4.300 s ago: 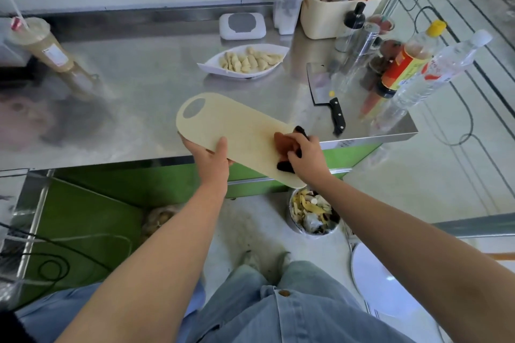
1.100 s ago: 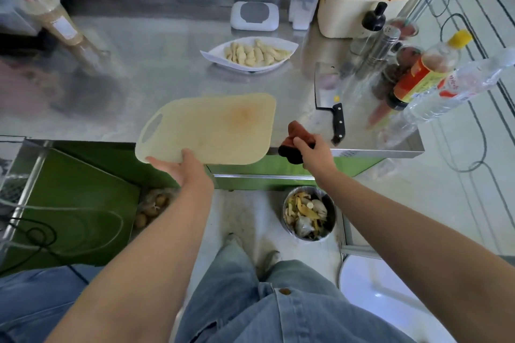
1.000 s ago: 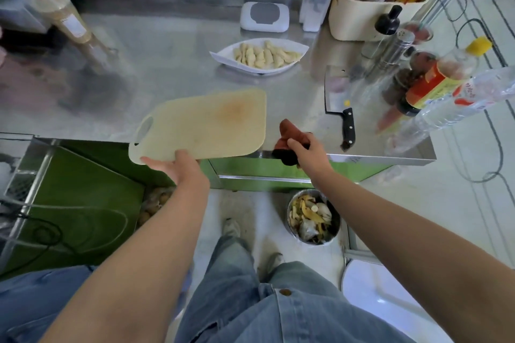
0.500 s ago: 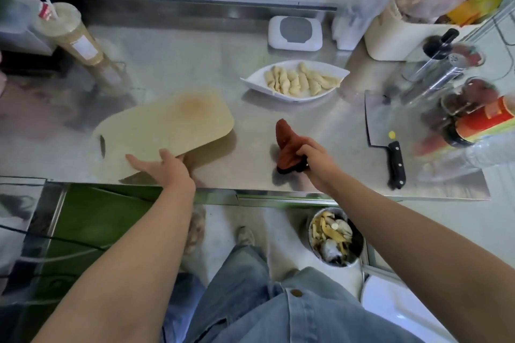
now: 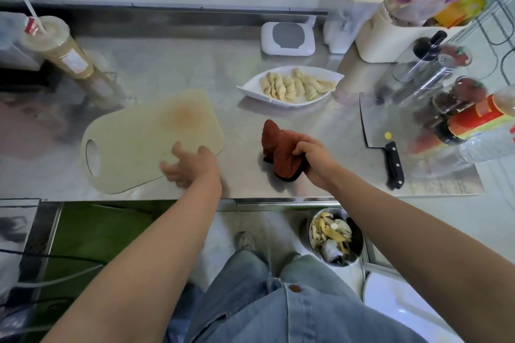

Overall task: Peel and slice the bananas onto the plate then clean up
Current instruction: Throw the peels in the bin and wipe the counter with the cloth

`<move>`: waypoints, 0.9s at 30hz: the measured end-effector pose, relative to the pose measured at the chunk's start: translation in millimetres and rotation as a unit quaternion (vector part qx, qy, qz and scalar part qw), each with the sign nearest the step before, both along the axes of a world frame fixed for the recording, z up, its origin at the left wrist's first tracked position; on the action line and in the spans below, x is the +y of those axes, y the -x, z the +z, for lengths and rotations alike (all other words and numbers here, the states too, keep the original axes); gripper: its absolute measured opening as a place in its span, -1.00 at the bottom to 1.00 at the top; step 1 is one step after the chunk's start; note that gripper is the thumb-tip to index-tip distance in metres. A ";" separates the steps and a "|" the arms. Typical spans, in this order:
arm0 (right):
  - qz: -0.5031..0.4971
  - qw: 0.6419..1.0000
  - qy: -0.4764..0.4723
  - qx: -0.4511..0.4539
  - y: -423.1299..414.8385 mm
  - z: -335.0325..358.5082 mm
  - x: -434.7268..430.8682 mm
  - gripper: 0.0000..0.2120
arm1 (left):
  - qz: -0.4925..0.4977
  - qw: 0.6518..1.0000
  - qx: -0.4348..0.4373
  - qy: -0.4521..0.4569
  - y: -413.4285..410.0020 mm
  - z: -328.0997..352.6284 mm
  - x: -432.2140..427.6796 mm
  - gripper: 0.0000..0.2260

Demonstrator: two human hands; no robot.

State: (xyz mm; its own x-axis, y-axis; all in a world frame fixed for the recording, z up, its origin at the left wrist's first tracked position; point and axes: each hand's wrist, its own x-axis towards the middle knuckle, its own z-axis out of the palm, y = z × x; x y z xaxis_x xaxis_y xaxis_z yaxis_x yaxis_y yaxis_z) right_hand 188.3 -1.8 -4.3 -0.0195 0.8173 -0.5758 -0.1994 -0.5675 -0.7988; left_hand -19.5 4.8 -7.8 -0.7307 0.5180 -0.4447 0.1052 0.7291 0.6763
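The pale cutting board [image 5: 145, 139] lies flat on the steel counter [image 5: 167, 69], left of centre, with an orange stain on it. My left hand [image 5: 189, 166] hovers over its near right corner, fingers spread and blurred, holding nothing. My right hand [image 5: 312, 159] grips a rust-red cloth [image 5: 278, 152] that rests on the counter. A white plate [image 5: 250, 89] with several banana slices [image 5: 295, 88] stands behind the cloth. A cleaver [image 5: 379, 133] with a black handle lies at the right.
A metal bin [image 5: 356, 257] with banana peels stands on the floor under the counter edge. Bottles and jars [image 5: 471, 122] crowd the right end. A drink cup [image 5: 55, 44] leans at back left; a white lidded box [image 5: 287, 37] sits at the back.
The board went from being held over the counter edge to lying flat on the counter, left of centre. My left hand let it go. My right hand brought the cloth onto the counter.
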 end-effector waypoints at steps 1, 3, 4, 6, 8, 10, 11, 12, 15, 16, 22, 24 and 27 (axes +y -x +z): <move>0.015 1.000 -0.006 0.009 -1.8 0.3 -2.4 -0.44 | -0.071 0.996 -0.016 -0.057 -10.4 -1.3 -1.8 -0.61; 0.036 0.999 0.008 0.036 -6.2 4.3 -6.6 -0.48 | -0.207 0.950 -0.200 -0.122 -32.9 2.9 -7.5 -0.69; 0.034 0.998 0.018 0.041 -8.5 7.6 -8.7 -0.55 | -0.268 0.906 -0.309 -0.108 -43.9 7.4 -12.0 -0.72; 0.017 1.000 0.012 0.022 -14.0 9.9 -11.2 -0.64 | -0.341 0.843 -0.409 -0.075 -60.8 9.0 -19.2 -0.79; -0.003 0.998 -0.038 -0.040 -21.5 4.7 -15.3 -0.75 | -0.372 0.856 -0.356 -0.054 -70.8 3.7 -23.3 -0.84; -0.023 0.988 -0.083 -0.131 -32.1 -1.1 -22.9 -0.60 | -0.386 0.875 -0.293 -0.019 -74.5 -3.8 -27.4 -0.81; -0.036 0.981 -0.098 -0.161 -37.5 -2.9 -27.4 -0.47 | -0.381 0.881 -0.281 0.004 -75.4 -7.9 -29.6 -0.80; -0.044 0.978 -0.106 -0.176 -42.4 -3.5 -31.6 -0.36 | -0.360 0.889 -0.283 0.018 -76.4 -12.7 -31.4 -0.81; -0.005 0.971 -0.138 -0.196 -47.2 -4.2 -42.3 -0.32 | -0.221 0.901 -0.370 0.051 -85.6 -11.4 -36.2 -0.80; 0.037 0.965 -0.152 -0.211 -45.9 -3.0 -45.7 -0.38 | -0.188 0.886 -0.420 0.057 -87.5 -10.5 -35.2 -0.78; 0.260 0.946 -0.119 -0.150 -42.5 -1.5 -66.1 -0.60 | -0.277 0.892 -0.358 0.010 -98.6 -9.4 -36.8 -0.87; 0.144 0.958 -0.152 -0.194 -47.0 -1.1 -67.0 -0.72 | -0.286 0.916 -0.280 0.003 -102.3 -17.5 -38.2 -0.81; 0.098 0.953 -0.155 -0.242 -56.5 -5.9 -70.8 -0.60 | -0.292 0.889 -0.352 -0.006 -115.5 -18.0 -41.8 -0.80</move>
